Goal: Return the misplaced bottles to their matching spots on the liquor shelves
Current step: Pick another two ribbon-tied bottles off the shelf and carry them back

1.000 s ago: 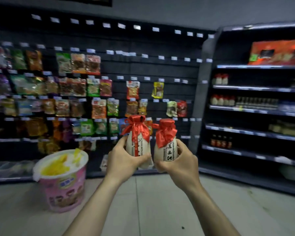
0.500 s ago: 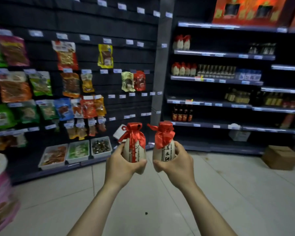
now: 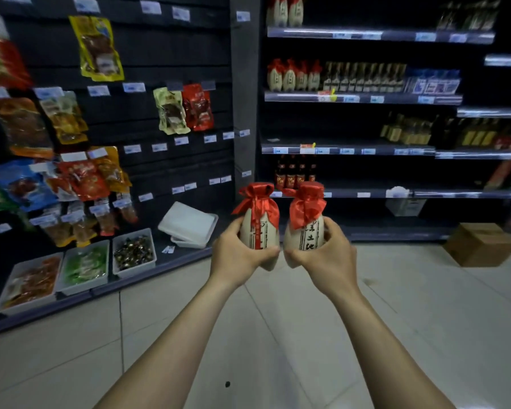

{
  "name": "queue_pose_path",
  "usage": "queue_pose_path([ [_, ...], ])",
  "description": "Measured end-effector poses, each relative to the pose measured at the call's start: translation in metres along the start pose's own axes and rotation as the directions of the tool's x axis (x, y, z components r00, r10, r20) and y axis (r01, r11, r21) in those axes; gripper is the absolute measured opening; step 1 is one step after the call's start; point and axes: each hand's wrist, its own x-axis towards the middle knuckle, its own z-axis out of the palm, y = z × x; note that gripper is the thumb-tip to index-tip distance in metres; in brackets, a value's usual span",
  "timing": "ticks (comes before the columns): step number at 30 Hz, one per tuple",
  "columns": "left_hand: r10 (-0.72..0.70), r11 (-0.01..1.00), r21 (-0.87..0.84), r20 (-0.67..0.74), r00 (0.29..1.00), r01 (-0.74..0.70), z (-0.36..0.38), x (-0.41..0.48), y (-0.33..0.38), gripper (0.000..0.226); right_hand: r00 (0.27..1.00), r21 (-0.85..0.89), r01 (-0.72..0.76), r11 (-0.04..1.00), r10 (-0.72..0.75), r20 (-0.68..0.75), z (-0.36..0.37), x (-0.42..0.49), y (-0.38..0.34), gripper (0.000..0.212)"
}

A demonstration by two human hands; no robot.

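I hold two cream ceramic liquor bottles with red cloth tops upright and side by side in front of me. My left hand point(image 3: 239, 254) grips the left bottle point(image 3: 258, 222); my right hand point(image 3: 326, 255) grips the right bottle point(image 3: 306, 228), which shows black characters. Ahead on the right stand the dark liquor shelves point(image 3: 363, 98). Matching cream bottles with red tops point(image 3: 292, 76) sit at the left end of the second shelf, and two more point(image 3: 285, 11) on the shelf above.
A wall of hanging snack packets point(image 3: 101, 48) fills the left, with white trays point(image 3: 83, 267) of snacks along its base and a white lidded box point(image 3: 189, 224). A cardboard box point(image 3: 481, 243) sits on the tiled floor at the right, below the shelves.
The view has swung right and closer to the liquor shelves, which now fill the upper right. The pink tub on the left has left view. Both hands still hold their bottles.
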Motion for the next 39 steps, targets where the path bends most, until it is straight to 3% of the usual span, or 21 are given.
queue_pose_path([
  [8, 0.008, 1.000, -0.024, -0.050, 0.999, -0.009, 0.143, 0.155, 0.023, 0.073, 0.999, 0.019, 0.021, 1.000, -0.021, 0.031, -0.037, 0.201, 0.082, 0.069],
  [20, 0.004, 0.997, -0.074, -0.034, 0.999, -0.006, 0.288, 0.379, 0.016, 0.067, 0.999, 0.035, 0.010, 0.999, -0.012, 0.050, -0.045, 0.453, 0.185, 0.064],
  [31, 0.017, 0.999, -0.043, -0.088, 0.996, -0.021, 0.381, 0.642, 0.011, 0.069, 0.994, 0.065, 0.051, 0.997, -0.056, 0.090, 0.001, 0.715, 0.240, 0.062],
  [39, 0.057, 0.998, 0.016, -0.157, 0.986, -0.055, 0.415, 0.777, 0.012, 0.074, 0.993, 0.058, 0.087, 0.995, -0.091, 0.073, 0.028, 0.858, 0.264, 0.062],
])
